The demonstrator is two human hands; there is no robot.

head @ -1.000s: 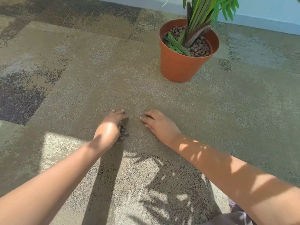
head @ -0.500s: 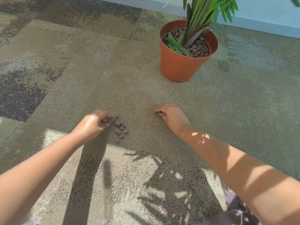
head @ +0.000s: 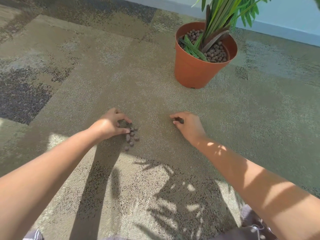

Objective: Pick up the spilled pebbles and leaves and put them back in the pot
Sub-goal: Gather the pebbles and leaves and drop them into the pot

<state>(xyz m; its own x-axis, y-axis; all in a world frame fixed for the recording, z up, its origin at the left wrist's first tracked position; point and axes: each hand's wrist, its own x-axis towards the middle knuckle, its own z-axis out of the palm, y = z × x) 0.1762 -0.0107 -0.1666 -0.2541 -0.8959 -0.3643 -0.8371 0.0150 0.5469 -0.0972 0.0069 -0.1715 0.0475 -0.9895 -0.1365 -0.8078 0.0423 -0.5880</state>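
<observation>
Several brown pebbles (head: 131, 138) lie in a small cluster on the carpet. My left hand (head: 110, 124) curls over the top of that cluster, its fingertips pinching pebbles. To the right, my right hand (head: 187, 124) rests on the carpet with its fingers closed around a few pebbles. The orange pot (head: 194, 71) stands upright at the back right, filled with pebbles, loose green leaves (head: 192, 47) and a green plant (head: 220, 18).
A patterned carpet (head: 86, 58) covers the floor. A pale wall with a skirting board (head: 277, 30) runs behind the pot. Leaf shadows and sunlight fall on the carpet near me. My trouser legs (head: 251, 227) show at the bottom edge.
My left hand moved back onto the pebble cluster and closed its fingers on some. My right hand stayed curled and barely moved.
</observation>
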